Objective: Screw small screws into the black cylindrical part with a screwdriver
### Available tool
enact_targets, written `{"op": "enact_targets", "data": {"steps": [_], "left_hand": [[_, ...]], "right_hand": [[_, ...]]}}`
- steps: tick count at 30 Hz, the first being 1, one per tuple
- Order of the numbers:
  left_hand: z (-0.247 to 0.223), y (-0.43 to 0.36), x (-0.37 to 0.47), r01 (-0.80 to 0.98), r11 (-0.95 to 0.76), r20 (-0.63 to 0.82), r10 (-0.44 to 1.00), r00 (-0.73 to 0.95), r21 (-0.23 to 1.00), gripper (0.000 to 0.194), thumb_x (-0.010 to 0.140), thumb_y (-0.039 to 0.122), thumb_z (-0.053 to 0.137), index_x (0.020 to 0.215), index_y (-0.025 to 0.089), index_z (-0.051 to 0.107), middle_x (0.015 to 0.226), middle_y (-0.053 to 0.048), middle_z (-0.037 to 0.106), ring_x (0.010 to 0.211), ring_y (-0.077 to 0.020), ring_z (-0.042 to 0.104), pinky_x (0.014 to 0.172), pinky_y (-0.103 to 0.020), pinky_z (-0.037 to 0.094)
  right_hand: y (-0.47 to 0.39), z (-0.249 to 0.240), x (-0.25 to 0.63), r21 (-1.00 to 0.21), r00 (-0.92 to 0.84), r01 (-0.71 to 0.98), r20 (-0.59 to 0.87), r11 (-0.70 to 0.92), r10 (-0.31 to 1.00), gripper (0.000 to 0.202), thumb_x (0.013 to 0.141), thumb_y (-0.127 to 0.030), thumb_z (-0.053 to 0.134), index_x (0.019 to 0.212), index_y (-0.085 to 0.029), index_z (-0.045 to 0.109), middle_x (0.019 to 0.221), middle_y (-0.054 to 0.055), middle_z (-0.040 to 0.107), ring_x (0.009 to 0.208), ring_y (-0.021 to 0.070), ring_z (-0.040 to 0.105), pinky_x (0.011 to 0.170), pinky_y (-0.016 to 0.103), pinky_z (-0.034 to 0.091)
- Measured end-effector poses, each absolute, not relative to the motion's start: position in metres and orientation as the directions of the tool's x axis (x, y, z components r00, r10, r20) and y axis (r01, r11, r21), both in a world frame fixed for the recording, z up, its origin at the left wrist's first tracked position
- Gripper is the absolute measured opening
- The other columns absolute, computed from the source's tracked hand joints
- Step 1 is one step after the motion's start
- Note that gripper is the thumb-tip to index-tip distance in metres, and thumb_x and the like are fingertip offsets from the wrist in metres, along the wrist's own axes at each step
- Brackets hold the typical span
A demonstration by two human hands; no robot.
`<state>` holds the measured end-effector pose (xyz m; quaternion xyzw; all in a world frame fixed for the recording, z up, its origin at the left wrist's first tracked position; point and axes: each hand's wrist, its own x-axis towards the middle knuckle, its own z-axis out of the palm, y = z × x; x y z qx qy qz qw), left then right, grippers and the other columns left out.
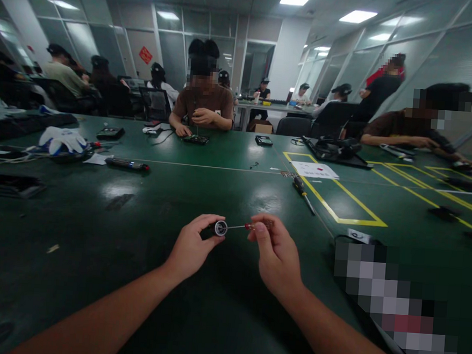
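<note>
Between the thumb and fingers of my left hand (196, 242) is a small round part (220, 228) with a pale ring-shaped rim and a dark body; its open end faces me and to the right. My right hand (276, 251) is closed around the handle of a small screwdriver (248, 226), red at the collar. The thin metal shaft points left, and its tip reaches the round part's opening. Whether the tip touches anything inside cannot be made out. Both hands are above the green tabletop (134, 245).
A yellow-and-black screwdriver (304, 193) lies ahead to the right, near a white paper (315, 170) and yellow tape (344, 221). White gloves (64, 141) and a dark cylindrical tool (127, 164) lie left. A co-worker (203, 102) sits opposite; another person (413, 124) leans in at right.
</note>
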<state>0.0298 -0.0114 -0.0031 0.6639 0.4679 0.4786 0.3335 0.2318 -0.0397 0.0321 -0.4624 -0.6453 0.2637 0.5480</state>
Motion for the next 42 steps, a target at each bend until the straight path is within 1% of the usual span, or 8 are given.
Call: {"op": "enact_targets", "data": {"steps": [4, 16, 20, 23, 30, 33, 37, 42], "left_hand": [[-0.003, -0.012, 0.03, 0.301, -0.341, 0.324, 0.94, 0.108, 0.891, 0.035, 0.082, 0.015, 0.074, 0.116, 0.025, 0.074, 0.123, -0.006, 0.071, 0.116, -0.0246, 0.067, 0.109, -0.045, 0.049], [-0.002, -0.012, 0.03, 0.283, -0.344, 0.326, 0.939, 0.11, 0.895, 0.034, 0.082, 0.015, 0.074, 0.114, 0.025, 0.075, 0.122, -0.006, 0.071, 0.115, -0.0245, 0.067, 0.108, -0.045, 0.049], [-0.003, -0.012, 0.029, 0.296, -0.353, 0.337, 0.936, 0.105, 0.887, 0.035, 0.082, 0.015, 0.075, 0.115, 0.025, 0.075, 0.122, -0.006, 0.071, 0.115, -0.0243, 0.067, 0.109, -0.044, 0.048], [-0.003, -0.011, 0.029, 0.309, -0.354, 0.342, 0.935, 0.094, 0.883, 0.035, 0.08, 0.013, 0.075, 0.114, 0.024, 0.075, 0.12, -0.006, 0.072, 0.114, -0.0238, 0.067, 0.108, -0.044, 0.048], [-0.008, -0.009, 0.029, 0.284, -0.345, 0.329, 0.938, 0.105, 0.894, 0.037, 0.08, 0.012, 0.074, 0.115, 0.026, 0.075, 0.12, -0.005, 0.071, 0.113, -0.0225, 0.066, 0.105, -0.041, 0.049], [-0.008, -0.009, 0.029, 0.292, -0.351, 0.337, 0.936, 0.099, 0.89, 0.036, 0.081, 0.013, 0.074, 0.114, 0.026, 0.075, 0.12, -0.005, 0.072, 0.113, -0.0224, 0.067, 0.105, -0.042, 0.049], [-0.005, -0.009, 0.029, 0.335, -0.354, 0.352, 0.934, 0.069, 0.873, 0.035, 0.081, 0.014, 0.074, 0.114, 0.025, 0.076, 0.121, -0.005, 0.072, 0.114, -0.023, 0.067, 0.107, -0.043, 0.048], [-0.003, -0.01, 0.03, 0.303, -0.366, 0.36, 0.93, 0.079, 0.88, 0.034, 0.08, 0.013, 0.074, 0.112, 0.024, 0.076, 0.119, -0.005, 0.073, 0.112, -0.0229, 0.067, 0.107, -0.043, 0.05]], "right_hand": [[-0.04, 0.032, 0.232, -0.841, 0.025, 0.319, 0.469, 0.437, 0.883, 0.022, 0.105, -0.041, 0.05, 0.113, -0.026, 0.064, 0.083, 0.001, 0.069, 0.075, 0.0193, 0.067, 0.069, 0.031, 0.049], [-0.042, 0.034, 0.231, -0.802, 0.018, 0.368, 0.512, 0.471, 0.859, 0.018, 0.106, -0.036, 0.049, 0.113, -0.025, 0.062, 0.081, 0.0, 0.068, 0.073, 0.0176, 0.066, 0.069, 0.03, 0.05], [-0.043, 0.037, 0.231, -0.76, 0.015, 0.419, 0.552, 0.496, 0.834, 0.015, 0.106, -0.032, 0.048, 0.11, -0.024, 0.061, 0.079, -0.001, 0.066, 0.069, 0.0162, 0.065, 0.066, 0.028, 0.048], [-0.044, 0.039, 0.231, -0.703, -0.053, 0.48, 0.573, 0.524, 0.818, 0.013, 0.105, -0.029, 0.049, 0.109, -0.024, 0.06, 0.078, -0.002, 0.066, 0.065, 0.0153, 0.064, 0.064, 0.027, 0.047], [-0.046, 0.043, 0.229, -0.609, -0.175, 0.52, 0.61, 0.599, 0.773, 0.013, 0.103, -0.023, 0.049, 0.109, -0.024, 0.061, 0.088, 0.002, 0.071, 0.077, 0.0176, 0.069, 0.07, 0.029, 0.05], [-0.047, 0.043, 0.229, -0.605, -0.182, 0.517, 0.613, 0.605, 0.769, 0.013, 0.103, -0.023, 0.049, 0.109, -0.023, 0.061, 0.089, 0.003, 0.071, 0.078, 0.0183, 0.07, 0.071, 0.029, 0.051], [-0.048, 0.043, 0.23, -0.613, -0.144, 0.514, 0.628, 0.6, 0.765, 0.014, 0.103, -0.023, 0.049, 0.11, -0.024, 0.061, 0.088, 0.002, 0.072, 0.076, 0.0176, 0.07, 0.071, 0.029, 0.051], [-0.048, 0.043, 0.23, -0.593, -0.184, 0.537, 0.612, 0.6, 0.769, 0.013, 0.103, -0.023, 0.049, 0.109, -0.022, 0.061, 0.09, 0.003, 0.071, 0.079, 0.0181, 0.069, 0.073, 0.029, 0.051]]}}
